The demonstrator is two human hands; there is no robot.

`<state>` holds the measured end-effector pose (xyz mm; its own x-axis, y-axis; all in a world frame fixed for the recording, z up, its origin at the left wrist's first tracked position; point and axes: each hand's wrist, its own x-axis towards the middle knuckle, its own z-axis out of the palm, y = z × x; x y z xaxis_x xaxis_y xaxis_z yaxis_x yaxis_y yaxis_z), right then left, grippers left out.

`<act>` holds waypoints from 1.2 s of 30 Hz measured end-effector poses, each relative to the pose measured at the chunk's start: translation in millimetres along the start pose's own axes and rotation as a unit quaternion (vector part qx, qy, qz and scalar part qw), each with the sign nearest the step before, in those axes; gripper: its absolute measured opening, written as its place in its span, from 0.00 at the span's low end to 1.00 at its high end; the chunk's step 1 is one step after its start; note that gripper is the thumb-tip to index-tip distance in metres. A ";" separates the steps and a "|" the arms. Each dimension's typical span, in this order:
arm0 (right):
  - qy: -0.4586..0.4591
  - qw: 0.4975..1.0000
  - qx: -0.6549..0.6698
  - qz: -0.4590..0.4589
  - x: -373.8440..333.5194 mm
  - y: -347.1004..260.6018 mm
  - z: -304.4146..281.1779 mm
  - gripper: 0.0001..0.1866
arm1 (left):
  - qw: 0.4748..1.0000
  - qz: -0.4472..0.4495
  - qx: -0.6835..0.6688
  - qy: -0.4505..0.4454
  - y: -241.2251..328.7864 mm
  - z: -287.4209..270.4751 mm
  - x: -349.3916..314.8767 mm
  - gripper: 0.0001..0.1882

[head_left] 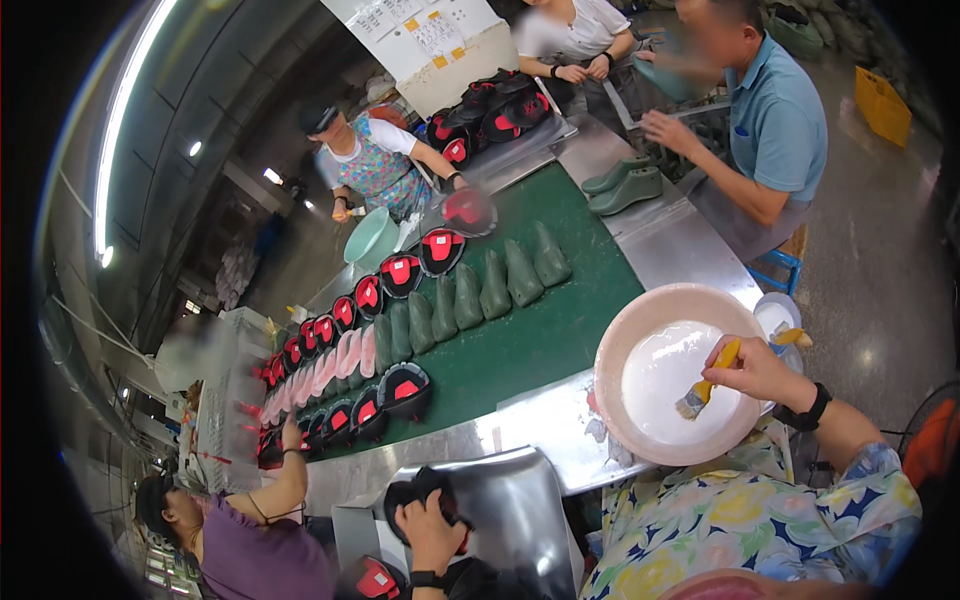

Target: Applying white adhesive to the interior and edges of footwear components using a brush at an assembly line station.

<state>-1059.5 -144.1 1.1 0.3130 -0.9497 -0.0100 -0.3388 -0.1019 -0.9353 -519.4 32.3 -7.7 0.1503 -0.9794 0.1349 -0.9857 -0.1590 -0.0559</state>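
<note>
My right hand (762, 375) grips the yellow handle of a paintbrush (693, 399). Its bristles hang over a wide pale pink basin (612, 385) holding white liquid (660, 350). At the lower middle, my left hand (430, 535) is curled over a black shoe upper (403, 497) with red inside, above a shiny metal surface (520, 500). The fingers cover part of this upper. Close by lies another black shoe upper (377, 580) with a red lining, partly cut off by the picture's lower edge.
A green conveyor belt (500, 375) carries rows of dark green shoe lasts (467, 297), pink insole-like pieces (340, 360) and black-red uppers (400, 272). A small tub (775, 312) with another brush adjoins the basin. Several co-workers surround the line; one is near a mint bowl (372, 238).
</note>
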 end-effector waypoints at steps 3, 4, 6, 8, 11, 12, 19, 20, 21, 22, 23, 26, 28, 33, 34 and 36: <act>-0.013 1.000 -0.022 -0.006 3.8 3.0 6.7 0.10 | 0.970 -0.043 -0.239 -0.029 23.1 -14.6 26.5 0.36; -0.033 0.999 -0.015 0.004 5.0 5.8 11.6 0.10 | 0.915 -0.059 -0.399 -0.024 18.0 -9.1 29.4 0.36; -0.019 0.999 0.044 0.007 5.6 11.0 22.7 0.09 | 0.785 -0.108 -0.610 -0.010 18.2 -1.3 34.7 0.36; -0.027 0.999 0.034 0.031 4.3 16.2 19.8 0.07 | 0.570 -0.195 -0.797 -0.029 32.0 20.1 32.1 0.37; -0.008 0.997 0.072 0.033 5.5 32.1 17.6 0.06 | 0.769 -0.190 -0.609 -0.052 23.2 63.6 54.7 0.30; -0.009 0.998 0.047 0.030 9.6 34.0 15.2 0.06 | 0.870 -0.131 -0.470 -0.076 23.1 61.6 63.3 0.28; -0.004 0.998 -0.064 -0.004 49.8 32.1 14.0 0.09 | 0.963 0.240 0.062 -0.110 79.0 33.4 74.5 0.45; -0.007 0.995 -0.096 -0.014 54.6 36.7 16.7 0.11 | 0.944 0.256 -0.026 -0.209 79.8 49.7 72.0 0.40; -0.004 0.995 -0.098 -0.014 60.1 39.6 24.3 0.11 | 0.946 0.242 -0.019 -0.214 89.7 58.3 64.7 0.38; 0.000 0.995 -0.099 -0.016 67.8 43.0 34.0 0.12 | 0.949 0.228 -0.010 -0.217 99.5 64.7 57.5 0.36; 0.002 0.994 -0.098 -0.041 76.5 56.9 43.9 0.12 | 0.954 0.232 -0.002 -0.191 103.5 78.2 64.4 0.31; -0.084 0.991 -0.096 -0.043 85.8 38.4 87.5 0.13 | 0.957 0.268 0.009 -0.110 75.3 95.2 75.5 0.19; -0.177 0.976 -0.116 -0.057 84.1 36.0 101.9 0.13 | 0.951 0.303 0.020 -0.068 82.0 75.7 95.2 0.18; -0.293 0.914 -0.258 -0.112 69.6 29.8 73.6 0.10 | 0.939 0.056 -0.326 -0.092 86.8 -3.3 112.9 0.27; -0.292 0.911 -0.265 -0.120 72.6 30.4 64.8 0.09 | 0.863 -0.086 -0.487 -0.103 91.6 -22.8 112.4 0.29; -0.172 0.949 -0.253 -0.077 57.7 28.5 14.1 0.07 | 0.838 0.058 -0.534 -0.100 105.0 -9.4 146.0 0.31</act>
<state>-1038.6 -197.7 -31.1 0.6350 -0.7681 -0.0829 -0.6206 -0.4433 -0.6468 -601.7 -126.2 15.5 -0.0463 -0.9988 0.0147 -0.4847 0.0353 0.8740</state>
